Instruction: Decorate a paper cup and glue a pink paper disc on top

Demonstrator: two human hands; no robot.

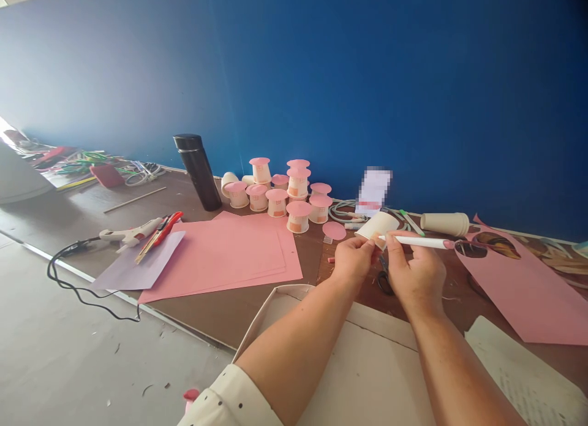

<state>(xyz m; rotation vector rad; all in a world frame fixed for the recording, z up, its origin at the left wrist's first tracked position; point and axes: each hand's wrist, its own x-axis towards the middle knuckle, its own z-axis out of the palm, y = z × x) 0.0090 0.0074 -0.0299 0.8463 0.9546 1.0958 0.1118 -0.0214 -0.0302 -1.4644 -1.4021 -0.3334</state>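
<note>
My left hand (353,258) is closed on a white paper cup (384,224), which lies tilted on its side in the air above the table. In my right hand (417,276) is a slim white pen (425,242) with a pink end; its tip points left and meets the cup's side near my left fingertips. Whether the tip marks the cup I cannot tell. Behind my left hand lies a loose pink paper disc (334,231). Dark-handled scissors (384,282) show partly between my hands. Several upside-down cups with pink discs (298,217) stand beyond, some stacked.
Pink paper sheets (229,254) lie left, under a lilac sheet (142,266) with a red cutter (160,233) and glue gun (131,235). A black flask (198,171) stands behind. At right are nested cups (444,224), cut pink paper (528,291) and sunglasses (496,245).
</note>
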